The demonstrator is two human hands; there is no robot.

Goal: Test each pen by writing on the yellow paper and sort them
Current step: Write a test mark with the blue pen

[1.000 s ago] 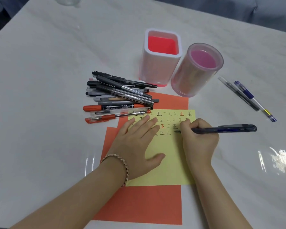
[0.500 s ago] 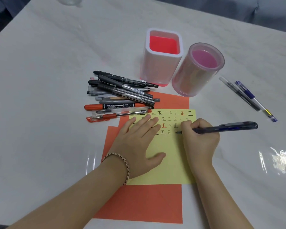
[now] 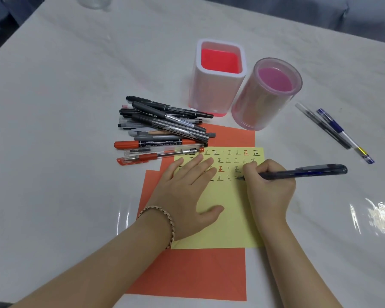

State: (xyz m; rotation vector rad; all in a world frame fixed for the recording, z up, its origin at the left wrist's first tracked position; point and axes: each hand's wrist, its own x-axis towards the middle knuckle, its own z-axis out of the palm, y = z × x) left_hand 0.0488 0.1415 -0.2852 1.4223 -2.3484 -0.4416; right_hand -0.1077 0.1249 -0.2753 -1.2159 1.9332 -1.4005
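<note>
pen (image 3: 302,172) tip seemingly shifted | right hand (image 3: 269,187) grip curled | left hand (image 3: 187,192) flat

Left hand (image 3: 188,193): flat on the yellow paper (image 3: 229,210), fingers straight.
Right hand (image 3: 268,187): grips a dark blue pen (image 3: 302,172), tip on the paper.
Pen pile (image 3: 165,130): left of the paper.
Holders: square holder (image 3: 218,85), round holder (image 3: 265,96).

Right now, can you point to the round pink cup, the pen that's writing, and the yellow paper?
round pink cup (image 3: 258,105): head view, on its side wall.
dark blue pen (image 3: 309,171): head view, on the middle of its barrel.
yellow paper (image 3: 233,223): head view, on a bare lower part.
</note>
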